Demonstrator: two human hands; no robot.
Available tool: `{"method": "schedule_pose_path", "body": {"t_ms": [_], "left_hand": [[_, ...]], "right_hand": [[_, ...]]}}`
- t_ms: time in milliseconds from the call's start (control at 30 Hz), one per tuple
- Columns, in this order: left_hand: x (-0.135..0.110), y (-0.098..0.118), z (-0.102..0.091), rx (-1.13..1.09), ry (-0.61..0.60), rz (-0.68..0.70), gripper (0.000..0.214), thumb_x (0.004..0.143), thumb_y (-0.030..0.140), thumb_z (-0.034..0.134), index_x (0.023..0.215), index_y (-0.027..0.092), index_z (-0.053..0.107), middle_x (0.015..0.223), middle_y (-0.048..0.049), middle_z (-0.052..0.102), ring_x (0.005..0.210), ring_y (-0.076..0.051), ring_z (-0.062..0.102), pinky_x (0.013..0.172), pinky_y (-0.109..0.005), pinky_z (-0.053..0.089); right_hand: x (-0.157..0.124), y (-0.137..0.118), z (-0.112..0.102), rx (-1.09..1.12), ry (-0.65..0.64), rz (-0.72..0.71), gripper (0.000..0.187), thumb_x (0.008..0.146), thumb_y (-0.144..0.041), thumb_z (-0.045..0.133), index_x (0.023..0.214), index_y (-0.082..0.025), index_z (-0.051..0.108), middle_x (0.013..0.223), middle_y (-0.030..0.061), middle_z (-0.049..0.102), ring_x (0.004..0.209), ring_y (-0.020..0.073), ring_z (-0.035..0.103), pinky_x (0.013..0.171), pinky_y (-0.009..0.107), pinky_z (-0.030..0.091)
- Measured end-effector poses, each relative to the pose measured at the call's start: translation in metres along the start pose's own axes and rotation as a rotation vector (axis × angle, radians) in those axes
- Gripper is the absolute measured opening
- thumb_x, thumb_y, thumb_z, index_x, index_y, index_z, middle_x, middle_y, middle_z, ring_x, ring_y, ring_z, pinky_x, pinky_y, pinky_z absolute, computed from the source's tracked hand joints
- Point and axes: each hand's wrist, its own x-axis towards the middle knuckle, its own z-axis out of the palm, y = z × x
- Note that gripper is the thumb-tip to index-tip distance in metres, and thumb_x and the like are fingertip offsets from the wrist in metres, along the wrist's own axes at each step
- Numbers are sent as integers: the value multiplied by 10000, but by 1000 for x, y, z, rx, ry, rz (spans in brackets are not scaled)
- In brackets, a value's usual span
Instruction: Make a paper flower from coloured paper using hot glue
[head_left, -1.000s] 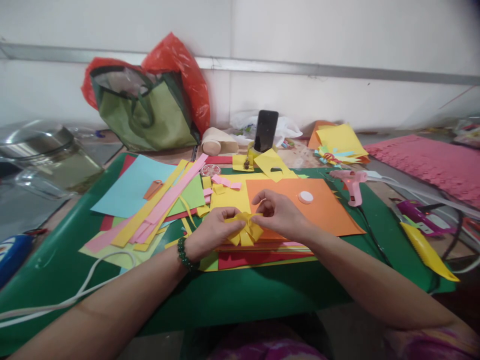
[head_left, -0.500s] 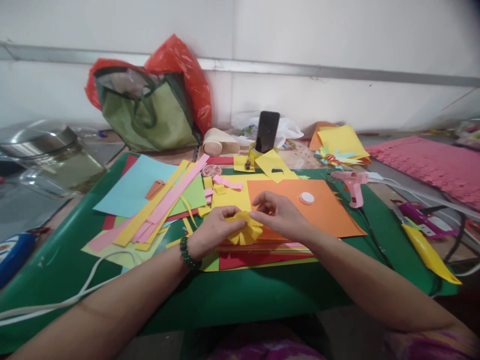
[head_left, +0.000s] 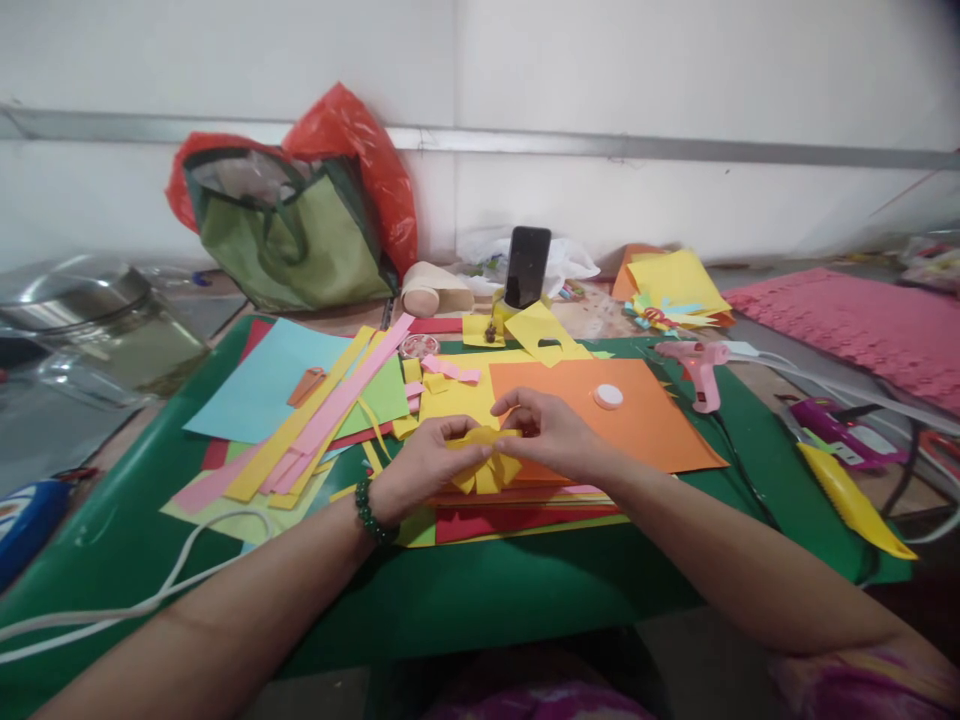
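A yellow paper flower [head_left: 487,470] with several petals is held up in front of me, over the near edge of a stack of coloured paper. My left hand [head_left: 433,462], with a green bead bracelet at the wrist, pinches its left side between thumb and fingers. On the other side my right hand [head_left: 546,432] has thumb and fingertips closed on a petal. Fingers cover part of the flower's far side. Beneath and behind it lie an orange sheet [head_left: 622,425] and a yellow sheet [head_left: 450,402].
A pink glue gun [head_left: 697,370] lies at right with its cord, near a yellow-handled cutter [head_left: 851,500]. Pink and yellow paper strips [head_left: 322,430] cover a blue sheet [head_left: 262,385]. A phone [head_left: 527,266] stands behind. A glass jug [head_left: 105,340] is at left.
My right hand has shifted slightly left and its fingers have closed on the flower's right petal. The flower is tilted a little differently. The whole view has shifted slightly.
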Motion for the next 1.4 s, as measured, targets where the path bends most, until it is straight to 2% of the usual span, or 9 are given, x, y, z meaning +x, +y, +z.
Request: {"method": "schedule_pose_path", "body": {"t_ms": [133,333,533,700,867,967,1067,1267,1400], "left_hand": [[0,2,1,-33,23,26,253,640,384,644,713,145,603,624,25,535,550,-92,453,500,-203,359],[4,-2,0,52,58,94,249,645,397,630,665,149,615,601,25,540,554,-96,433,509,-208,334],[5,-4,0,94,33,76,333,667,475,631,651,143,605,547,32,486,516,-91,398,469,-207,291],[7,-7,0,131,36,131,264,641,399,643,644,136,622,573,16,532,543,-95,419,496,-210,311],[4,-2,0,114,118,144,261,664,397,626,654,137,605,548,40,492,504,-77,377,484,-207,297],[3,0,0,102,153,182,262,674,400,620,647,141,593,561,37,500,512,-79,387,483,-205,303],[4,0,1,104,138,189,251,671,395,616,649,148,585,558,39,492,515,-81,386,476,-204,298],[3,-1,0,129,82,131,268,633,411,630,604,163,533,551,42,469,510,-80,377,465,-209,274],[3,-1,0,96,79,110,262,624,398,634,582,171,510,502,71,407,465,-64,324,449,-209,240]], "right_hand": [[0,-1,0,-27,-7,-12,294,643,-248,606,917,-186,518,643,-39,561,586,112,509,546,242,386],[1,-4,4,-74,-14,-7,271,627,-196,562,893,-184,512,609,-56,531,558,96,472,515,227,352],[2,-2,8,-67,-49,-11,301,625,-202,558,918,-187,494,580,-70,529,538,94,461,504,223,338],[0,-2,9,-72,-52,-22,340,635,-233,577,962,-182,498,558,-82,482,527,92,419,495,227,306],[0,-5,3,120,-39,35,415,674,-404,609,1007,-174,515,626,-52,499,623,123,489,575,259,373],[3,-3,3,163,-21,50,447,642,-413,627,1002,-171,518,577,-78,436,584,112,451,556,254,337],[5,-1,6,129,26,53,448,606,-342,631,1005,-173,516,535,-109,376,518,86,364,513,237,266],[6,3,9,87,63,18,424,593,-292,594,992,-186,499,516,-126,320,486,73,284,482,232,216],[6,4,6,146,75,-25,379,654,-388,572,968,-182,518,583,-87,405,548,93,377,532,245,294]]}}
